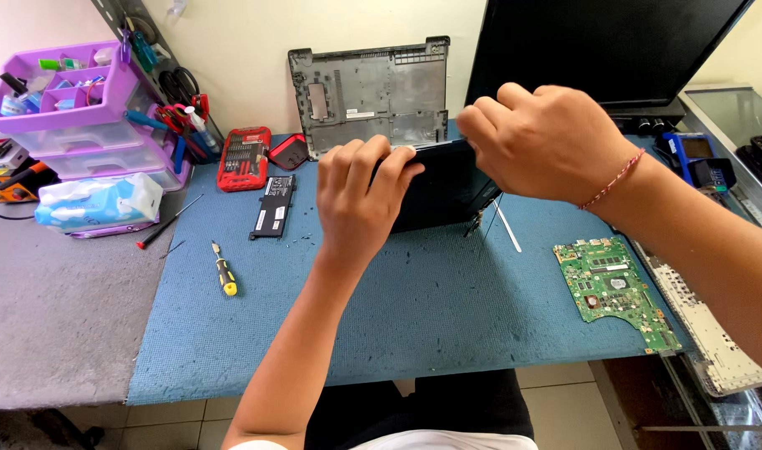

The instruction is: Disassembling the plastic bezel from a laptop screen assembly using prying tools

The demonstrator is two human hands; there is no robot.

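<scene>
Both hands, left (360, 196) and right (539, 142), gripping what looks like a dark laptop panel (443, 192) over the blue mat (414, 317).

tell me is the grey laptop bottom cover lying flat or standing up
Standing up: the grey plastic laptop bottom cover leans upright against the cream wall.

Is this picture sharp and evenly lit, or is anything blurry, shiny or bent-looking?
Head view: bright, even light, with only soft shadows beneath the left hand and right hand on the blue mat; both hands and the dark panel look crisp, and the green circuit board is sharp too; the glass surface at right shows pale glare; straight edges bow slightly toward the corners.
</scene>
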